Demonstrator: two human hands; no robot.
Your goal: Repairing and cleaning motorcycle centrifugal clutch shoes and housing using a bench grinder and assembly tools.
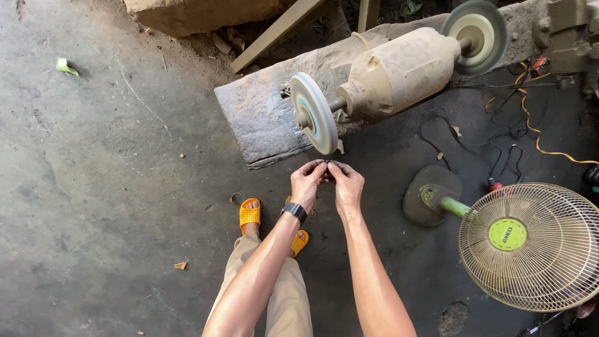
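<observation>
**Inspector:** Begin nearest the camera. Count and material.

**Assistant:** Two bare forearms reach forward. One black wristwatch (294,212) with a smooth band sits on the left wrist. Below them, beige trouser legs and two orange slip-on sandals (250,215) of perforated rubber, standing on rough grey concrete floor (93,187).

**Inspector:** The hands?

**Assistant:** The left hand (307,181) and the right hand (347,183) meet fingertip to fingertip, both pinched on one small dark piece (329,165) held between them. Its shape and material cannot be told — too small and mostly covered by fingers. It sits just below the lower edge of the near wheel.

**Inspector:** The machine beyond?

**Assistant:** One bench grinder motor (399,73), barrel-shaped, caked in tan dust. Two wheels on its shaft: the near wheel (314,112), a pale disc with a bluish ring at the hub, and the far wheel (478,34), grey-rimmed with a cream centre, blurred. The motor rests on one weathered stone slab (256,118), coarse and chipped.

**Inspector:** To the side?

**Assistant:** One standing fan (530,246) at the right, lying tilted — round wire cage, cream-coloured, green hub, green neck, a dark round base (430,193). Behind it, tangled black cables and one orange cable (543,137) across the floor.

**Inspector:** Farthest?

**Assistant:** Wooden planks (281,31) leaning, one large stone block (199,12), one green scrap (66,66) at far left.
</observation>
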